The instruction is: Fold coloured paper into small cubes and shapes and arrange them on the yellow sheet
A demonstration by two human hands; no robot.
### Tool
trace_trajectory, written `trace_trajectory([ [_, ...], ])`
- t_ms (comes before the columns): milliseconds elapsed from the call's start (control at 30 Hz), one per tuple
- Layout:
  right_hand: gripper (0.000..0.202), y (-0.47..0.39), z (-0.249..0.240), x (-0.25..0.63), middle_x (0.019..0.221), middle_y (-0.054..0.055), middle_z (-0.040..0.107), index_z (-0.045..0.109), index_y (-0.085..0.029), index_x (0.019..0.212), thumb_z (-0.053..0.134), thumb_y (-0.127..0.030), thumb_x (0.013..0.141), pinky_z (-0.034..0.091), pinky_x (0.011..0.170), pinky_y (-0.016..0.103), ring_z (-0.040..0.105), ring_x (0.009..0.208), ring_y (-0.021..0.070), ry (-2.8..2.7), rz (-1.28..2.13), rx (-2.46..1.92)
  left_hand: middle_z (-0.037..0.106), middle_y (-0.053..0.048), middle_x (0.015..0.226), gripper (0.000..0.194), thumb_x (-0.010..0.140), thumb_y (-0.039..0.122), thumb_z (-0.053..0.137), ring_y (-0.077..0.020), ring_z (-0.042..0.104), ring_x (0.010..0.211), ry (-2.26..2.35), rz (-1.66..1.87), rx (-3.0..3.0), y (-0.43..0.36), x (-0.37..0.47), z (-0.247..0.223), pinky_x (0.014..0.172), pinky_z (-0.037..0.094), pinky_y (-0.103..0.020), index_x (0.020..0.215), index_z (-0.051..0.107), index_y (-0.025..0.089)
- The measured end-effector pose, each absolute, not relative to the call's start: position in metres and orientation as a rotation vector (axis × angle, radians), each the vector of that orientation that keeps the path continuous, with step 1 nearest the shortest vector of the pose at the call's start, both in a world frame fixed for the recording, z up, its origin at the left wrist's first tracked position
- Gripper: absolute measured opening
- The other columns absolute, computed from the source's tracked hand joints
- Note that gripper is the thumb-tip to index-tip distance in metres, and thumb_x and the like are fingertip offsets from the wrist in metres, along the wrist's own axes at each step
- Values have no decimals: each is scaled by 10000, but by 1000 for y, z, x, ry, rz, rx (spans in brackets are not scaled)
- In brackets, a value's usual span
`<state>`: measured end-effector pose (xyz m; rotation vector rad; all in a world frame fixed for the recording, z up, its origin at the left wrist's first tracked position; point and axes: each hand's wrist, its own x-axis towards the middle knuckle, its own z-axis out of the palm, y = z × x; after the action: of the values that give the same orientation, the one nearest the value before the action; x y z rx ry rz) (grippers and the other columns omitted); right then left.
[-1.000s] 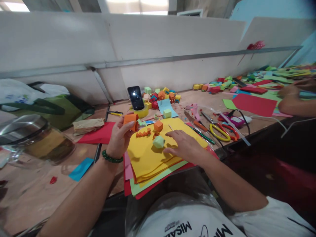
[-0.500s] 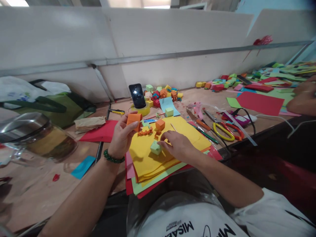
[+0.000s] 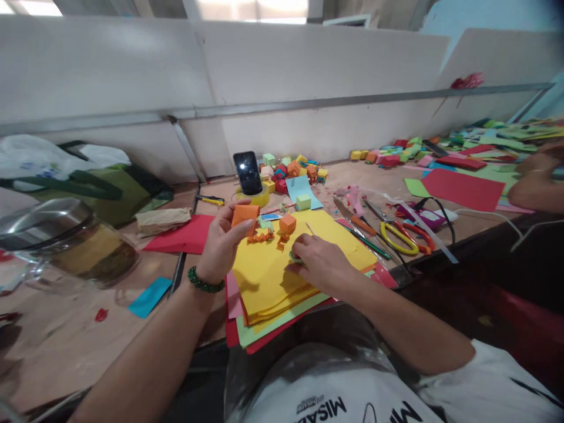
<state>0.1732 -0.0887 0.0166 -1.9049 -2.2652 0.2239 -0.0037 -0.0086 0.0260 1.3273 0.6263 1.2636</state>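
My left hand [image 3: 224, 239] pinches a folded orange paper piece [image 3: 245, 215] between thumb and fingers, above the left edge of the yellow paper stack [image 3: 264, 294]. Over the stack's middle, my right hand [image 3: 316, 258] curls around a light green paper cube; only a sliver of it shows at the fingertips. An orange paper cube [image 3: 288, 223] rests just beyond that hand. Small folded orange paper bits [image 3: 261, 237] lie between both hands. Another pale green cube [image 3: 303, 202] sits on a light blue sheet [image 3: 304, 188] farther back.
A phone [image 3: 248, 172] leans upright on a yellow tape roll [image 3: 254, 197], beside a heap of coloured paper cubes [image 3: 293, 169]. Yellow-handled scissors [image 3: 399, 238] and a pink glue gun [image 3: 353, 198] lie right. A glass teapot [image 3: 88, 252] stands left. Another person's arm [image 3: 537, 185] is far right.
My right hand has closed over the light green cube, which stood in plain sight on the yellow paper, and lifted or drawn it in. My left hand keeps its orange piece.
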Motion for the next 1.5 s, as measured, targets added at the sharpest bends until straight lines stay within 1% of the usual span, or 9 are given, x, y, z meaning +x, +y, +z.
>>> trace_trajectory([
  [167,492,-88,-5,181,966,88,669,558,-206,1092,730,-461,708,456,683,332,626,889,266,-2129,415,-1897,636,-5,849,449,637,256,789,-128,591,727,646,1168,1506,-16,-3,25,639,491,-215,1041,602,201],
  [367,892,-100,-21,208,1282,84,567,312,-289,1416,774,-287,654,469,877,363,588,1081,234,-1985,597,-1653,623,-44,931,369,684,244,749,-170,595,830,632,1008,1823,-22,-2,21,732,496,-260,1020,603,193],
  [600,661,-100,-7,204,1039,91,663,423,-208,1370,677,-203,759,492,806,346,626,947,215,-1898,690,-1697,624,-85,1109,527,686,175,715,-212,612,909,649,886,1922,-24,4,19,776,499,-299,1191,571,220],
  [733,695,-94,-21,196,1050,96,664,413,-212,1381,701,-214,748,494,809,361,636,921,220,-1904,654,-1628,641,-83,1104,539,696,153,688,-202,628,866,649,867,2000,-26,6,20,761,513,-296,1217,565,218],
  [967,703,-99,-30,208,1184,114,618,423,-211,1349,744,-308,731,495,899,426,593,1081,253,-1942,536,-1481,643,-83,1183,505,709,133,628,-236,608,1064,685,783,2299,-29,9,17,937,473,-335,1205,573,208],
  [1133,505,-108,-7,207,1176,111,600,485,-216,1242,684,-344,795,507,914,432,566,1102,252,-1886,57,-1226,648,-87,1120,476,793,271,644,-205,625,988,757,949,2038,-32,11,15,831,516,-297,1250,526,211],
  [1267,408,-107,5,190,1197,128,590,516,-189,1190,643,-305,819,496,924,433,546,1090,259,-1933,-272,-1107,663,-70,1026,427,787,366,662,-167,653,832,806,1015,1865,-38,19,15,685,540,-254,1158,547,188],
  [1400,274,-98,6,179,1029,118,672,585,-139,1067,615,-239,814,507,857,413,580,951,248,-1934,-287,-1159,669,-63,986,451,766,466,659,-175,660,823,796,1064,1879,-44,24,16,708,548,-274,1103,573,179],
  [1500,296,-94,8,182,966,91,695,607,-140,1045,647,-265,780,512,806,393,594,902,233,-1858,-80,-1148,653,-103,1070,580,774,549,622,-214,659,903,750,998,1903,-44,20,19,740,551,-304,1214,531,181],
])
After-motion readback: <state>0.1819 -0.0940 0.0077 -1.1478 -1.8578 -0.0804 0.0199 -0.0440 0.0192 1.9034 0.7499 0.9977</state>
